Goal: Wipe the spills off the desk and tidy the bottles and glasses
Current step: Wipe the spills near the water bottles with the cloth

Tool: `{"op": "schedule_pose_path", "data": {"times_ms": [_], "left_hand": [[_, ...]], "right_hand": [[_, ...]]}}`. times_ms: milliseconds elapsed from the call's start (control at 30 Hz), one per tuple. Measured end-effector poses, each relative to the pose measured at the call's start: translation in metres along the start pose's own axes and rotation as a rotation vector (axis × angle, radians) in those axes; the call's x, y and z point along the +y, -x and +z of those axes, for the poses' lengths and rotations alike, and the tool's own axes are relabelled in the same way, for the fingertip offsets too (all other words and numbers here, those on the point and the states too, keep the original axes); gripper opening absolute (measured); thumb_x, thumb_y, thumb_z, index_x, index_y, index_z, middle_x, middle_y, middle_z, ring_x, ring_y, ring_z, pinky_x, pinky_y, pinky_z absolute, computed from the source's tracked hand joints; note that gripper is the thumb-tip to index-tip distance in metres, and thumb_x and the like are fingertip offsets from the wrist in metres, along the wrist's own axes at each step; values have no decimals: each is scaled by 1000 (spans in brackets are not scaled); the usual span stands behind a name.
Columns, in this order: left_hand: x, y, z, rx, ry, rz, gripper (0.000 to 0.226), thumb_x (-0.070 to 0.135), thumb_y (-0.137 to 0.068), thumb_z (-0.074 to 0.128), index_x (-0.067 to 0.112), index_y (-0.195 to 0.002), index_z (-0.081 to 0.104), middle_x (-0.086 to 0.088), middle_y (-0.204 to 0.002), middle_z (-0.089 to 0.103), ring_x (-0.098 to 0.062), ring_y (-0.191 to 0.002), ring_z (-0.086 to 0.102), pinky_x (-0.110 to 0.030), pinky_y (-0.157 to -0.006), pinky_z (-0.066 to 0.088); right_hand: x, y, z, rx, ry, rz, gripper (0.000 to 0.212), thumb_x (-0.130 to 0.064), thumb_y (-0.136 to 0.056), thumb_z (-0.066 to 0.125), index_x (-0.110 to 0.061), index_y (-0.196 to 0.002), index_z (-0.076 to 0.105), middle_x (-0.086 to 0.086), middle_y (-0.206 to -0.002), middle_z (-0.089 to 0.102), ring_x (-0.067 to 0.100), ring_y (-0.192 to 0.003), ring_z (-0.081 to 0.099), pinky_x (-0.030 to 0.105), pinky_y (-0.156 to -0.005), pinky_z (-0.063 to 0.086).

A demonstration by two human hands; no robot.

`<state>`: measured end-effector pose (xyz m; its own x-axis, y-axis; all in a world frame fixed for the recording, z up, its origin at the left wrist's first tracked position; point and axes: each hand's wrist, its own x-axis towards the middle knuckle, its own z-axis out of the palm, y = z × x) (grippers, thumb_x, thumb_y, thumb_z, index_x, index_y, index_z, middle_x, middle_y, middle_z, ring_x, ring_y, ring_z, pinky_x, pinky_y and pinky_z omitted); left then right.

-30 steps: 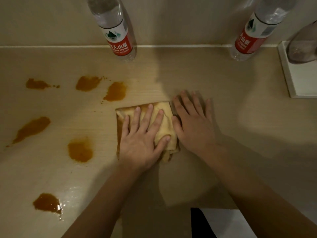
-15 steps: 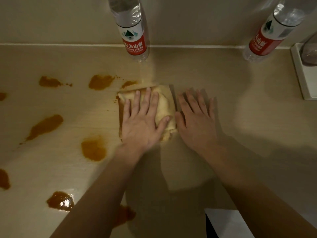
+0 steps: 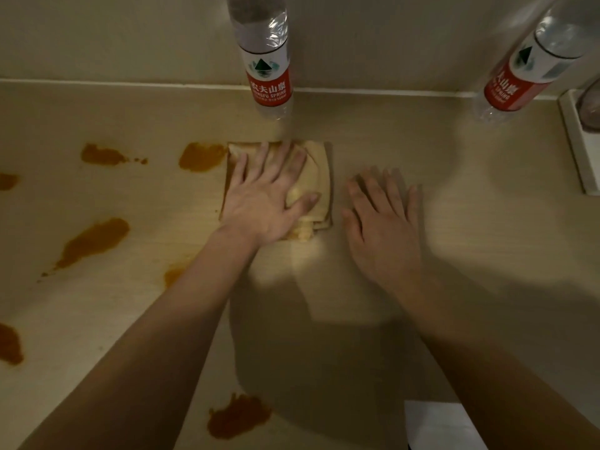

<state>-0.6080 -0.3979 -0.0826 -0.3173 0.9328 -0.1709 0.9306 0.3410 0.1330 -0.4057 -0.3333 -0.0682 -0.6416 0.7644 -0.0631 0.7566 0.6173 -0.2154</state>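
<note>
Left hand (image 3: 263,203) flat on the cloth (image 3: 319,177), fingers straight and spread, palm pressing down. No curl, no pinch, just pressing. The cloth is a folded yellowish square; the hand covers its left and middle part, thumb lying across the lower right area. The cloth's right strip and lower right corner stick out past the hand.

Right hand (image 3: 383,228) flat on the desk (image 3: 454,190) just right of the cloth, fingers straight, holding nothing. Narrow gap between it and the cloth's right edge, not touching as far as I can see.

Spills: one orange blot (image 3: 201,156) touching or nearly touching the cloth's upper left corner. Another (image 3: 104,155) further left along the same line. A long smear (image 3: 94,241) left of the left forearm. A small patch (image 3: 173,276) partly hidden by that forearm. One (image 3: 238,420) near the front edge, and two more cut off at the left border.

Bottle (image 3: 268,63) stands at the back of the desk by the wall, directly behind the cloth. Second bottle (image 3: 522,64) at back right, well apart from both hands. White tray (image 3: 581,157) at the far right edge, something glassy on it, mostly out of view.
</note>
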Motion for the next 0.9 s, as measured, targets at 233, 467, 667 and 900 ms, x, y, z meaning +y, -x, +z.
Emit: {"op": "schedule_pose_path", "data": {"times_ms": [233, 467, 667, 900], "left_hand": [[17, 53, 14, -8, -7, -38, 73, 77, -91, -7, 40, -154, -18, 8, -165, -23, -20, -151, -26, -49, -122, -12], [-7, 14, -2, -9, -14, 75, 78, 80, -88, 0, 44, -157, -6, 12, -168, -10, -18, -153, -17, -48, -123, -8], [-39, -5, -5, 20, 29, 21, 78, 82, -89, 4, 44, -158, -1, 11, -168, -8, -15, -154, -14, -42, -122, -11], [-5, 54, 10, -14, 5, -53, 75, 79, -87, -14, 42, -152, -20, 5, -164, -24, -21, -150, -28, -50, -122, -13]], "right_hand": [[-12, -4, 3, 6, -22, 0, 65, -47, -101, 12, -24, -158, 30, 3, -167, 25, 28, -156, 9, 58, -123, -2], [-29, -16, 7, 31, -21, -9, 63, -45, -101, 14, -24, -158, 30, 2, -166, 27, 28, -156, 11, 55, -122, -6], [-28, -13, 10, 27, -14, -8, 63, -46, -102, 13, -23, -158, 30, 2, -167, 24, 27, -156, 7, 56, -122, -6], [-29, -15, 10, -9, 1, 57, 69, -49, -98, 5, -24, -160, 24, 0, -169, 17, 25, -157, 1, 57, -124, -4]]}}
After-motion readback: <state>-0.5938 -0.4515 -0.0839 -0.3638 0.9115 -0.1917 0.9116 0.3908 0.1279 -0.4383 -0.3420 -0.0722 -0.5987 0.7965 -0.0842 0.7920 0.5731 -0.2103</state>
